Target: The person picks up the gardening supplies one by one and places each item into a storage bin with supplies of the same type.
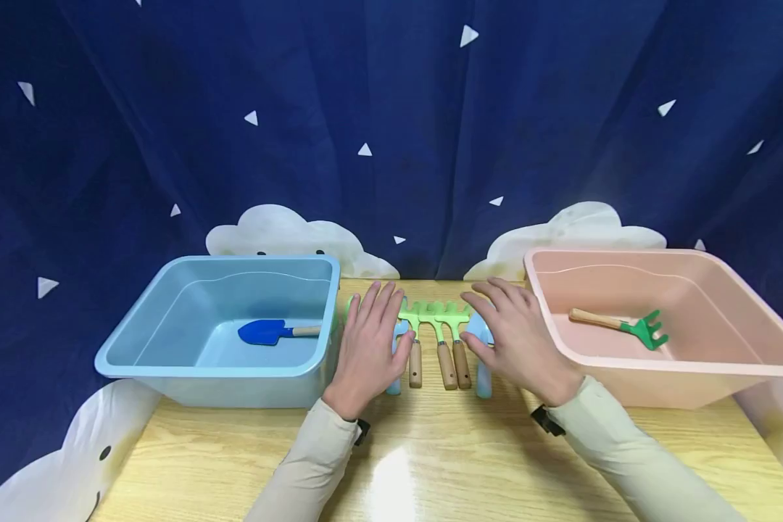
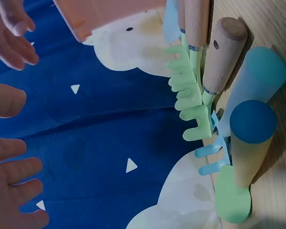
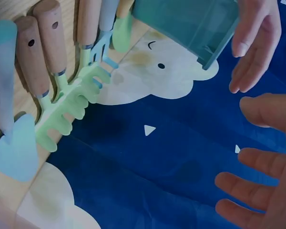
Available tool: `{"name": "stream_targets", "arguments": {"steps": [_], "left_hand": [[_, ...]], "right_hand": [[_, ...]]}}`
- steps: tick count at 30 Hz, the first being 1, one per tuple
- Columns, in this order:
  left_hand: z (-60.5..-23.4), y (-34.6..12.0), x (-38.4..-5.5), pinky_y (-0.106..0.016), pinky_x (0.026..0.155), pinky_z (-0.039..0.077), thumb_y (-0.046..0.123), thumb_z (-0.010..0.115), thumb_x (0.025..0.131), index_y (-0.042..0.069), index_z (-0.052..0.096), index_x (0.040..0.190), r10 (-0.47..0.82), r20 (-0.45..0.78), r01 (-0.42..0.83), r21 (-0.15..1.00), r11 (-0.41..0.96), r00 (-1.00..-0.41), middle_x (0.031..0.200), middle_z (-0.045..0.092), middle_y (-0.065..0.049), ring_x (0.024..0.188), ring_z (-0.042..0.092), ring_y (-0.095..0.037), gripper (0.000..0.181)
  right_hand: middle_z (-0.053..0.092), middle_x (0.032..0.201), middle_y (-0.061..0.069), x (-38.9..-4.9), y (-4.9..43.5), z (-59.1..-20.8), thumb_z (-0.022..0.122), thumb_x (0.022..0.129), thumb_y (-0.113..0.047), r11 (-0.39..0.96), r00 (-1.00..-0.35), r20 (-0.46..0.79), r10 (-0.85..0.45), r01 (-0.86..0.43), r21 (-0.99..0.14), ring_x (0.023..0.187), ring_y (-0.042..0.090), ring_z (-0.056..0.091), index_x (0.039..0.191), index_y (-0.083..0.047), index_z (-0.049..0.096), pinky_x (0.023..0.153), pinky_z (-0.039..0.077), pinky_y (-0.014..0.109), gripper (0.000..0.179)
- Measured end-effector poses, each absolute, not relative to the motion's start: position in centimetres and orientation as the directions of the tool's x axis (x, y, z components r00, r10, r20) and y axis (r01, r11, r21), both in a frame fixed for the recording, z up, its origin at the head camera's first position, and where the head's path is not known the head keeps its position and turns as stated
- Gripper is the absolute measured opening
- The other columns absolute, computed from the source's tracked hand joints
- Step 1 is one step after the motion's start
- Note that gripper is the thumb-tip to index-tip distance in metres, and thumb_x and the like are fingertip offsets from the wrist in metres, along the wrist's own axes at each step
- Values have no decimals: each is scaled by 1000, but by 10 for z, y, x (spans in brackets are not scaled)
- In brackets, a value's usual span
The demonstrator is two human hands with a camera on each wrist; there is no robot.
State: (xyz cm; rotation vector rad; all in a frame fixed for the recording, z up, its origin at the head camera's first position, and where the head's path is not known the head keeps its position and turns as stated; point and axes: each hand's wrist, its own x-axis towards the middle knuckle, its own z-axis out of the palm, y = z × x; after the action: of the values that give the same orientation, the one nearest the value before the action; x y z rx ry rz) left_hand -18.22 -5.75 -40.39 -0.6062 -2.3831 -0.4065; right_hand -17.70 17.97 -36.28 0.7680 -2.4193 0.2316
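Note:
Both hands are held over a row of small garden tools, fingers spread and holding nothing. My left hand (image 1: 369, 349) covers part of a blue hand rake (image 1: 394, 384) and a green trowel, whose rounded blade (image 2: 232, 195) shows better in the left wrist view. Between the hands lie three light-green hand rakes (image 1: 445, 364) with wooden handles, side by side, tines toward the curtain. Nearest my right hand (image 1: 518, 337) is a light-blue trowel (image 1: 484, 380), partly hidden beneath it; its blade (image 3: 16, 148) shows in the right wrist view.
At the left stands a blue basin (image 1: 189, 372) with a dark-blue trowel (image 1: 264, 332) in it. A pink basin (image 1: 665, 362) at the right holds a green hand rake (image 1: 646, 330). Behind the wooden table (image 1: 431, 457) hangs a dark-blue curtain (image 1: 404, 94).

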Motion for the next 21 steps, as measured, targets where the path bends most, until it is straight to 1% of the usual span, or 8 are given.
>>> {"name": "stream_targets", "arguments": {"steps": [5,9,12,15,21], "left_hand": [[-406,-57,-184,-50,111,23,34,50,87,8,43,134,328,647,541,157,826,-689,145,38,-10,136,33,-28,54],[-408,-55,-185,-49,110,25,34,53,86,8,42,135,334,643,557,174,812,-689,146,36,-10,136,33,-28,56],[-407,-54,-186,-49,108,29,32,55,85,8,42,135,353,646,577,169,799,-677,145,37,-10,135,34,-27,57],[-404,-51,-186,-47,107,31,32,56,85,7,42,134,375,652,602,159,782,-659,143,40,-11,134,36,-26,56],[-396,-40,-190,-40,108,32,35,52,87,7,44,133,420,660,664,164,730,-624,140,44,-7,131,40,-22,54]], "right_hand": [[54,125,11,-172,182,-357,66,75,-37,809,-665,584,-466,-588,-24,123,32,41,124,-13,54,95,31,54,56],[53,126,10,-167,185,-352,66,75,-37,803,-665,578,-473,-596,-29,122,31,42,125,-12,53,93,33,52,57],[53,125,11,-163,188,-348,68,74,-35,799,-661,583,-473,-600,-32,121,30,44,126,-12,52,91,36,51,59],[52,126,11,-160,192,-343,69,73,-34,794,-656,587,-474,-606,-37,120,31,45,127,-11,51,94,36,50,61],[52,125,12,-154,204,-332,68,73,-33,785,-654,585,-480,-618,-47,118,31,45,128,-9,50,96,34,49,62]]}}
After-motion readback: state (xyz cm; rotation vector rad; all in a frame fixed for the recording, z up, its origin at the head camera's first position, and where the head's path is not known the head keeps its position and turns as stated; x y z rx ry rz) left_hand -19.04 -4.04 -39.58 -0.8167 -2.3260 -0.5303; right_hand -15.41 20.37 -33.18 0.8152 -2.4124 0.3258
